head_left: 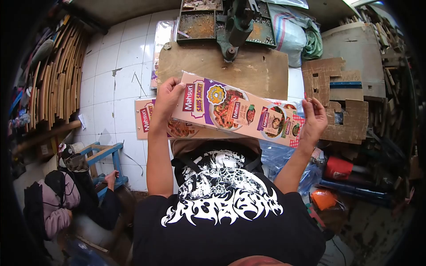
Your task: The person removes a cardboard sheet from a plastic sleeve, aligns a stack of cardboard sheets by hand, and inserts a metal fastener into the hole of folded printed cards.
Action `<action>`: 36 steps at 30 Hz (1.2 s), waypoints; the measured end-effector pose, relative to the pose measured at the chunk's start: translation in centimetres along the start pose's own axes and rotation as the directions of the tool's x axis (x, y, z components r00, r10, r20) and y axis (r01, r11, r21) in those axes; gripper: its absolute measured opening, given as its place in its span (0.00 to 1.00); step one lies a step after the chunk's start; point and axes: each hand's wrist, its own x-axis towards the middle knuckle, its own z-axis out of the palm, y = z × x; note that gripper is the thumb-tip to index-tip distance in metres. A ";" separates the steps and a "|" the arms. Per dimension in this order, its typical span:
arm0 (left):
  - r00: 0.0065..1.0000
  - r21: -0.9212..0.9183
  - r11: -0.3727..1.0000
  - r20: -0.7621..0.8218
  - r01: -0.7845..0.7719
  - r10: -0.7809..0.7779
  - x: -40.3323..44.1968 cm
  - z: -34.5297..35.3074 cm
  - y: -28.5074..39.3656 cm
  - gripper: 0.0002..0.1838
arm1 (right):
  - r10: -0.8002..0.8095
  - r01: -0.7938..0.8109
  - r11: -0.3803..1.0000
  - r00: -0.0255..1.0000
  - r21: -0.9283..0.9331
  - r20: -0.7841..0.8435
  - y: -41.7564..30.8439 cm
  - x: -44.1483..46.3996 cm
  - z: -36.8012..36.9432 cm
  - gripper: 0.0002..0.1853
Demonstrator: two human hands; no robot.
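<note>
A long printed card panel [250,113] marked "Mahsuri Saus Sachet" is held up in front of my shirt, slanting down to the right. My left hand [171,95] pinches its left end, thumb on the printed face. At the other end my right hand [314,119] grips the red-checked edge, with some fingers raised above it. Underneath, partly covered, lies another panel of the same print [144,117]. Beyond the panels stands a green metal hand press [230,44], over a brown wooden board [262,66].
Compartment trays [197,25] with small metal bits flank the press. Stacked cardboard strips [60,73] line the left wall. Another person [66,199] sits at lower left beside a blue stool [113,162]. Cut cardboard [346,122] and clear plastic [284,162] lie at right.
</note>
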 end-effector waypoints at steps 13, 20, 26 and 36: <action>0.975 -0.105 0.993 0.209 -0.049 0.070 1.9 0.0 -1.6 0.15 | 0.089 -0.058 0.996 0.742 -0.069 0.664 3.0 -5.4 14.6 0.09; 0.975 -0.062 0.993 0.196 -0.099 0.109 1.6 0.1 -1.3 0.17 | 0.226 -0.250 0.966 0.692 -0.066 0.685 4.0 -5.6 16.5 0.14; 0.969 -0.062 0.989 0.198 -0.138 0.148 1.1 -0.1 -1.6 0.19 | 0.290 -0.333 0.940 0.653 -0.079 0.699 4.0 -5.7 16.6 0.13; 0.963 -0.098 0.992 0.250 -0.083 0.105 1.2 -0.1 -1.7 0.22 | -0.112 0.349 0.930 0.572 -0.117 0.813 3.2 -5.2 19.3 0.09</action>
